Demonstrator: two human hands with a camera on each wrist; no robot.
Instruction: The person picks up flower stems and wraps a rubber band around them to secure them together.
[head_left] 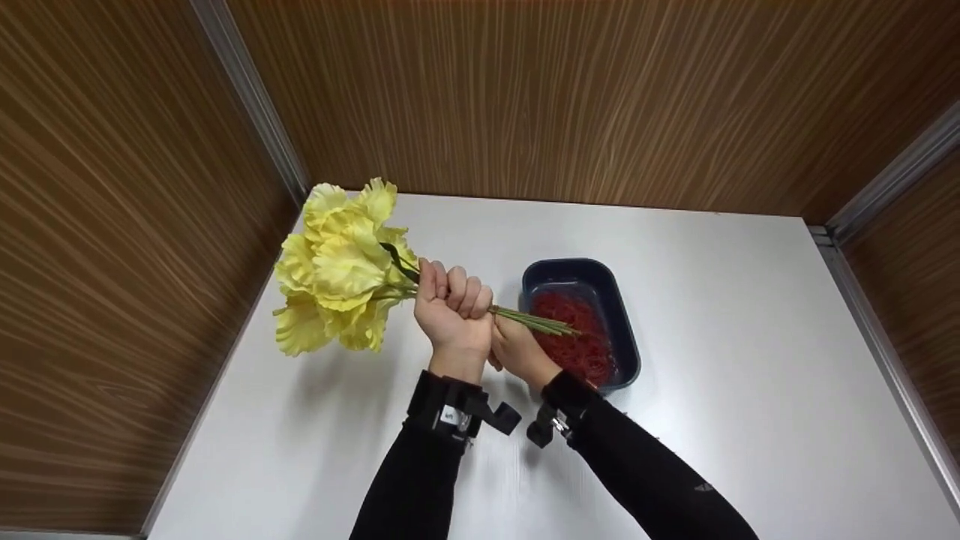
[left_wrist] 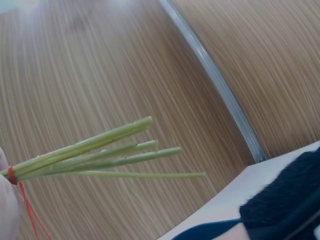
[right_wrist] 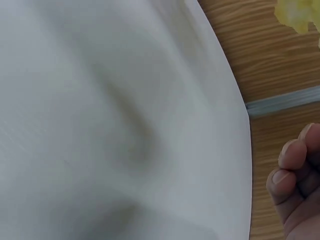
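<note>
Head view: left hand (head_left: 452, 309) fisted around the yellow flower bunch (head_left: 341, 270), held above the tabletop (head_left: 735, 315); right hand (head_left: 521, 349) pinches at the stems (head_left: 534, 321), grip hidden. No legible writing.

Your left hand (head_left: 452, 309) is raised in front of you, knuckles up, its fingers curled into a tight fist. Your right hand (head_left: 520, 346) sits just behind and below it, touching it at the wrist side, mostly hidden from the head view; the right wrist view shows its fingers (right_wrist: 292, 175) bent. Both forearms, in black sleeves with wrist mounts, angle inward and nearly meet.
</note>
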